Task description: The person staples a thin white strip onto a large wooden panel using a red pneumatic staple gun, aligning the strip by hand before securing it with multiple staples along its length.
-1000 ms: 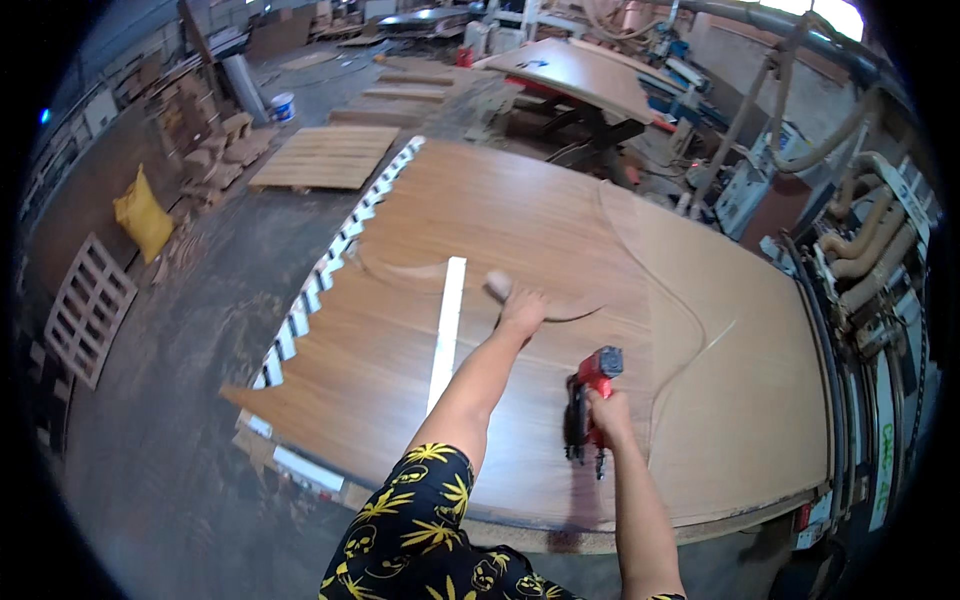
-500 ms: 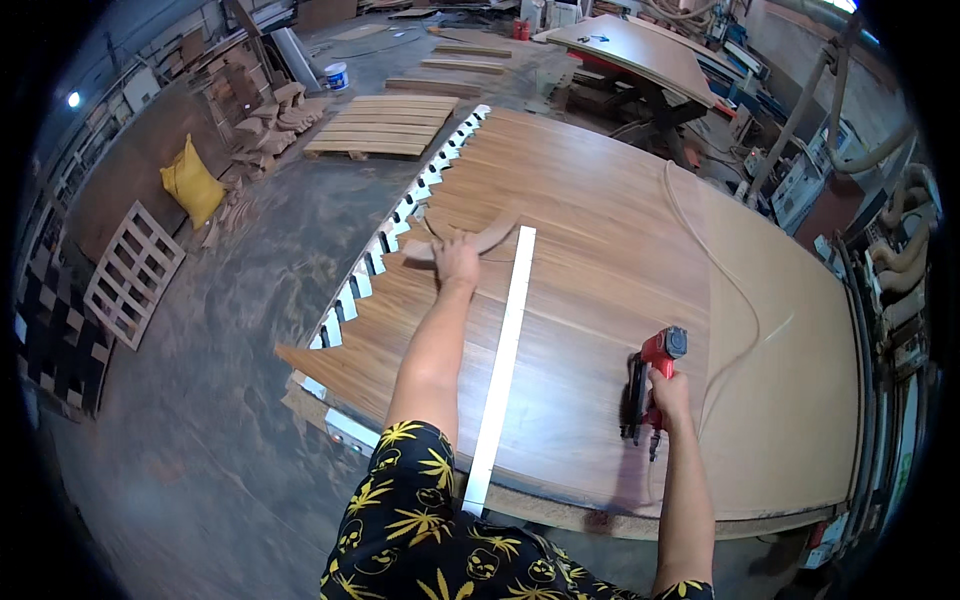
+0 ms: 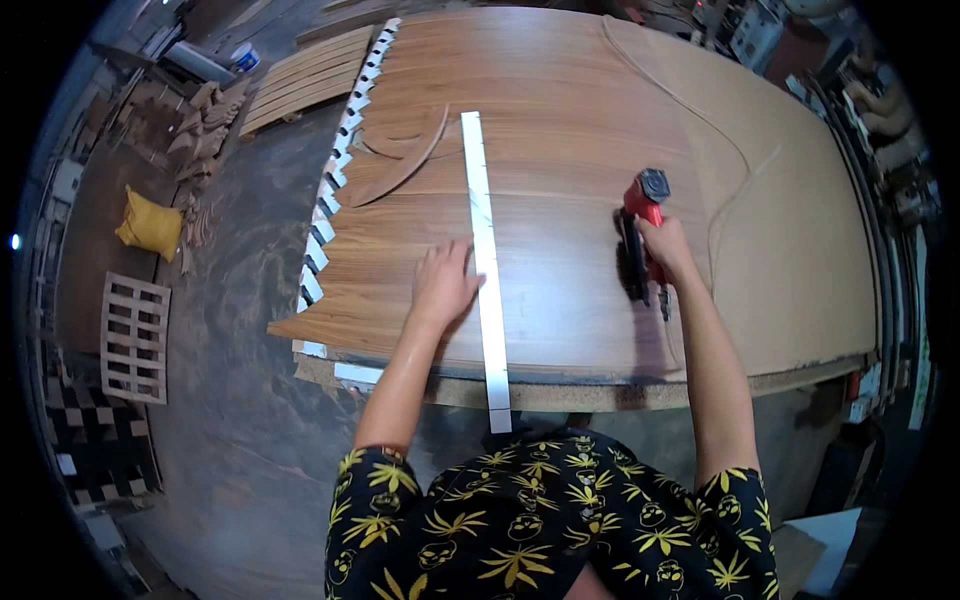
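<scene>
My left hand (image 3: 443, 285) is open over the wood-grain panel (image 3: 570, 100), its fingers extended. Its thumb reaches the edge of a long, narrow white strip (image 3: 486, 260) with small dark marks; whether it touches is unclear. The strip runs from mid-panel out past the near edge. Beyond that hand, a curved wooden piece (image 3: 408, 165) lies beside a thin curved part. At the right, my right hand (image 3: 665, 243) grips a red and black nail gun (image 3: 645, 205), held above the panel with its dark magazine on the left side.
White toothed pieces (image 3: 322, 232) line the panel's left edge. A pale hose (image 3: 715, 120) curves over the plain board (image 3: 790, 230) on the right. On the floor at left are a yellow sack (image 3: 150, 226), a white lattice (image 3: 135, 340) and a slatted pallet (image 3: 310, 80).
My left hand has let go of the curved wooden piece and drawn back toward me, to the strip. The nail gun stays in my right hand. The view has tilted down.
</scene>
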The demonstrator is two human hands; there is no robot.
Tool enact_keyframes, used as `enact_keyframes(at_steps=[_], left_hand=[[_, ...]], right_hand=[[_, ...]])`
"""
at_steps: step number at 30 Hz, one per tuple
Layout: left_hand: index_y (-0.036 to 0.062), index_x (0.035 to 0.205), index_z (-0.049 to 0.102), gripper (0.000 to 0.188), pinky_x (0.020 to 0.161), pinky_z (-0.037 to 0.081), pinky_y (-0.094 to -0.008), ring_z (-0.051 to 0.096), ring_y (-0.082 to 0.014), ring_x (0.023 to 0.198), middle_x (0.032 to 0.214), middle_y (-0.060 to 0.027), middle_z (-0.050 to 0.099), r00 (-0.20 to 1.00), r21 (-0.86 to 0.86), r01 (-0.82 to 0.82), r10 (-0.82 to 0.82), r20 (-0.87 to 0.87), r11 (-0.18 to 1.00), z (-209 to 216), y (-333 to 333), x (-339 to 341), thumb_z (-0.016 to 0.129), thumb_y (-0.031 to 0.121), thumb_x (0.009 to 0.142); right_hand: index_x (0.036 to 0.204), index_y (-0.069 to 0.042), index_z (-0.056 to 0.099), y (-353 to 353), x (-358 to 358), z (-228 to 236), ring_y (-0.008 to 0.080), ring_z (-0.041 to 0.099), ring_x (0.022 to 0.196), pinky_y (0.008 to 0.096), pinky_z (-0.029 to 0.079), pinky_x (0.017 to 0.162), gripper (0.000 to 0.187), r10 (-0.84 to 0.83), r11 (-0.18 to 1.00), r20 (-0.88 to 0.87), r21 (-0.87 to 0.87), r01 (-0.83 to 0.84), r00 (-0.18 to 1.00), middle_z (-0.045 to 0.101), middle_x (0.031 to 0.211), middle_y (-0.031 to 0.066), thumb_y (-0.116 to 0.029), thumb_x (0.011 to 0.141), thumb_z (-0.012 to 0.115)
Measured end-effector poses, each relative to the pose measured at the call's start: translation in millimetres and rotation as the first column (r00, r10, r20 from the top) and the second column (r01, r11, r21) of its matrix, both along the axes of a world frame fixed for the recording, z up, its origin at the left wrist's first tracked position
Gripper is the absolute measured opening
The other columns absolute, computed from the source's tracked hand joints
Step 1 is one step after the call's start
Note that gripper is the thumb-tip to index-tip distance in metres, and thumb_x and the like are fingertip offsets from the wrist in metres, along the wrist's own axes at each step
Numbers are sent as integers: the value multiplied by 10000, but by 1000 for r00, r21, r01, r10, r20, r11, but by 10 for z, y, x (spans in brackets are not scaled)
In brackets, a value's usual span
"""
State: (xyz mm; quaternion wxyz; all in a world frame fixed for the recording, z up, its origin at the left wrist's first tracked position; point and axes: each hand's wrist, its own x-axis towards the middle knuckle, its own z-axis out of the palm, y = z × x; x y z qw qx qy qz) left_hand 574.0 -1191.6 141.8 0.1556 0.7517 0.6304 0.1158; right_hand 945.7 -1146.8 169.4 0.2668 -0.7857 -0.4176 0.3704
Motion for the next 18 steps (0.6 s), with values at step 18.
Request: enact_keyframes(at_steps=[18], left_hand=[[145,1552,295,1165,1181,204,-603,231,-386,1476,1623,-40,276,960,-180,240,-261,-100,954,-369,-484,157,883,482,604]], right_hand=[[905,52,678,116,120,-246,195,603,584,371,484,558,347,23,997,40,75,-26,999,644,696,110,-287,834,683]])
